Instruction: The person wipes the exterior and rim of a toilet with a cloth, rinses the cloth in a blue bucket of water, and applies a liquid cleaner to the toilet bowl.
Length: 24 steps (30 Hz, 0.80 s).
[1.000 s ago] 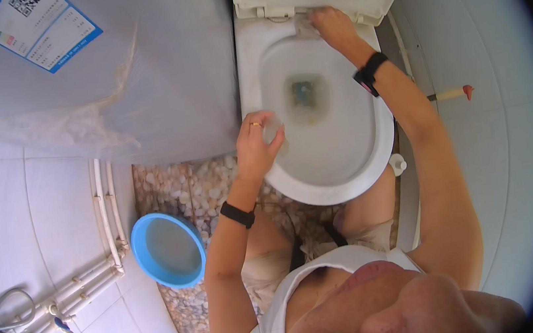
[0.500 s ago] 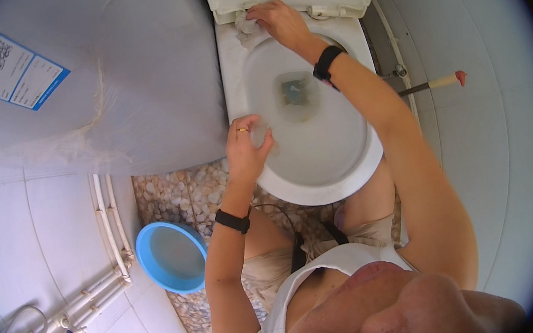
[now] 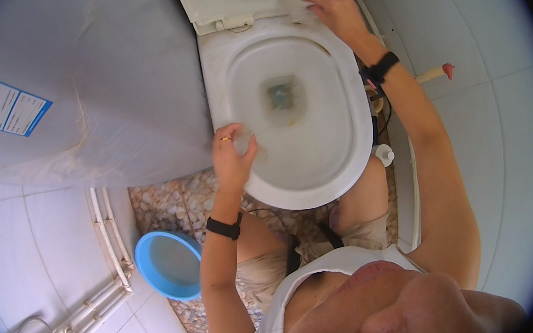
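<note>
My right hand (image 3: pixel 343 18) pinches a crumpled whitish tissue (image 3: pixel 301 10) against the back of the white toilet (image 3: pixel 359 125), at the right seat hinge, which the tissue and fingers partly cover. The left hinge (image 3: pixel 235 22) shows, and the raised seat (image 3: pixel 273 0) leans back behind it. Over the bowl's left rim my left hand (image 3: pixel 233 162) is curled, thumb and fingers around a pale, see-through thing (image 3: pixel 245 137) too faint to name. Water lies low in the bowl. A brown mark (image 3: pixel 325 49) shows inside the rim at the back right.
A large grey plastic-wrapped appliance (image 3: pixel 139 102) with a label stands close on the left. A blue basin (image 3: pixel 145 264) sits on the pebbled floor (image 3: pixel 161 203). White pipes (image 3: pixel 105 236) run along the left wall. A red-tipped handle (image 3: pixel 435 72) and white bottle (image 3: pixel 383 155) are at right.
My right hand has moved with the tissue from the left seat hinge to the right one, uncovering the left hinge. My left hand stays by the left rim. The view has shifted slightly.
</note>
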Motion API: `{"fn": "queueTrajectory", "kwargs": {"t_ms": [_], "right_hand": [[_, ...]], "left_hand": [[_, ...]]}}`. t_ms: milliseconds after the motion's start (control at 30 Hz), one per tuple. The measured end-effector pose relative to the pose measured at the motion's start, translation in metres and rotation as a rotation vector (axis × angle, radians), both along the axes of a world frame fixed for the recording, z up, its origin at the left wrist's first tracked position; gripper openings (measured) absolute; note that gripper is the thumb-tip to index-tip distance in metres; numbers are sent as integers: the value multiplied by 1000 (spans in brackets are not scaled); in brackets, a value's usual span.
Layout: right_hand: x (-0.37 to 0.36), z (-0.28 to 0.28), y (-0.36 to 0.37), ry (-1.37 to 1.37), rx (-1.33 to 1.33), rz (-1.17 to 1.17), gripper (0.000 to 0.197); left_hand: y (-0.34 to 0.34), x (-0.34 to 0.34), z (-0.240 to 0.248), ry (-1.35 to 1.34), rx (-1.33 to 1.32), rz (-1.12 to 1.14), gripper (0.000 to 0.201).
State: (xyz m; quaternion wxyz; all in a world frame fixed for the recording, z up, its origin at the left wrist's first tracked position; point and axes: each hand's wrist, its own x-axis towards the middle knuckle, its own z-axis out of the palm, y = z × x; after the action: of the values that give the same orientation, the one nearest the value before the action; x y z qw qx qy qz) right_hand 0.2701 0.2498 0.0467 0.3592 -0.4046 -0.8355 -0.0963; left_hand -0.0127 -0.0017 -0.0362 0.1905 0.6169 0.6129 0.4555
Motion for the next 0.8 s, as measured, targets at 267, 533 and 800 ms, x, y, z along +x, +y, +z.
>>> {"fn": "queueTrajectory", "kwargs": {"t_ms": [267, 533, 800], "right_hand": [[13, -26, 1, -276, -62, -186, 18], [49, 12, -1, -29, -10, -259, 15], [-14, -46, 21, 7, 7, -131, 13]], "left_hand": [[-3, -2, -5, 60, 21, -29, 34], [1, -2, 0, 63, 34, -13, 34], [4, 6, -2, 15, 8, -22, 34]]}}
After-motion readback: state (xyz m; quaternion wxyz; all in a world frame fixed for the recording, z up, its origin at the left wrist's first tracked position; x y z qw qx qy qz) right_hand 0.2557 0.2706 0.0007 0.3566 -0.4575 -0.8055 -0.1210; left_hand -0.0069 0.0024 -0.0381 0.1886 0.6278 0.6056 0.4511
